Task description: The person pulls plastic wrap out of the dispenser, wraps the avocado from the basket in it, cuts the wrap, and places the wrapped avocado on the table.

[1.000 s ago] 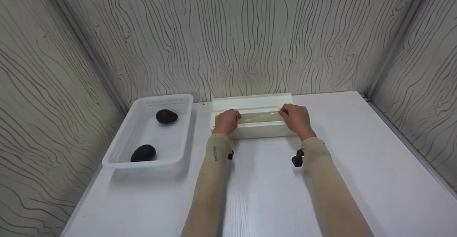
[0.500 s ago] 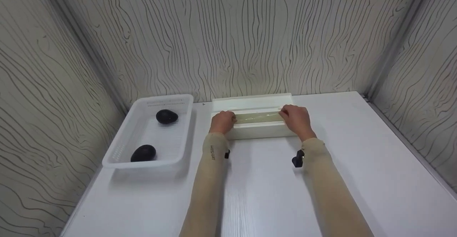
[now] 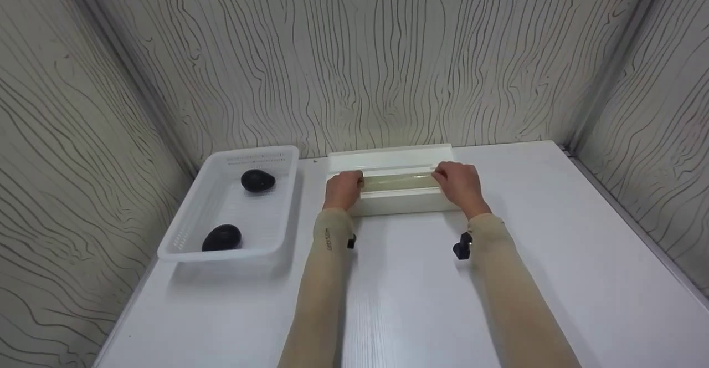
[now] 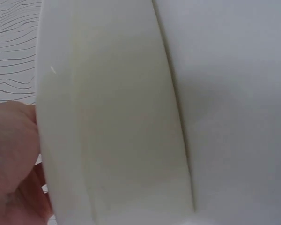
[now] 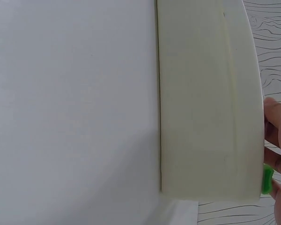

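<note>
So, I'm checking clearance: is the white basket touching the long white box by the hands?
Apart: the head view plainly shows a strip of white table between the white basket and the long white box.

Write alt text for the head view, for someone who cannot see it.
A person's left grip and right grip appear to pinch opposite ends of a pale green strip in an open white box on a white table. Left of the box, a white basket holds two dark egg-shaped objects.
</note>
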The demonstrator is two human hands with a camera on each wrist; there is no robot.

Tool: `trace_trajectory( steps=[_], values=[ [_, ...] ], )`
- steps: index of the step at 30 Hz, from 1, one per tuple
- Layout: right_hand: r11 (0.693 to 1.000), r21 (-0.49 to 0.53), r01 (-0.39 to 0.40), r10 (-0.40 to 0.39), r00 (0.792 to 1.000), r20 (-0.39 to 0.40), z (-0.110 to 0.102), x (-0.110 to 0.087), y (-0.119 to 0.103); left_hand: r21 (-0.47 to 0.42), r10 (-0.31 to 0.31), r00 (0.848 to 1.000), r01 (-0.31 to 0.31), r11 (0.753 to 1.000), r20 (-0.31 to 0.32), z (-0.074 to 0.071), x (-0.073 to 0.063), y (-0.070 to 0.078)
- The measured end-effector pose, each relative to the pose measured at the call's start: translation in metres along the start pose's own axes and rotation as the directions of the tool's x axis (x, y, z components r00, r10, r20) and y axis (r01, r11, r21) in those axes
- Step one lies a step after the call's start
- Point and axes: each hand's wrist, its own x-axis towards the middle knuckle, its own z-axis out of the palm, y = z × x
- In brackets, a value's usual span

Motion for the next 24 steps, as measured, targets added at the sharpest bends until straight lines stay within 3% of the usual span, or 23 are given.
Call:
trace_trajectory(
  steps=[6,13,19,24],
  values=[
    [1.0,0.014,0.004,-0.003,1.0,-0.017,0.0,0.001,0.0,0.038,0.061,0.995,-0.058,0.998,-0.08,0.0,0.001,-0.006],
    [0.999,0.034,0.008,-0.007,1.0,-0.025,0.002,0.001,0.0,0.002,0.08,0.988,-0.081,0.997,-0.128,0.001,0.0,-0.012],
    [0.999,0.04,0.016,-0.015,1.0,-0.027,0.003,0.0,0.0,-0.07,0.082,0.992,-0.089,0.993,-0.097,0.0,-0.001,-0.019],
    [0.998,0.052,0.02,-0.018,0.999,-0.028,0.002,0.0,0.002,-0.117,0.084,0.996,-0.085,0.99,-0.02,-0.003,-0.001,-0.022]
  ],
)
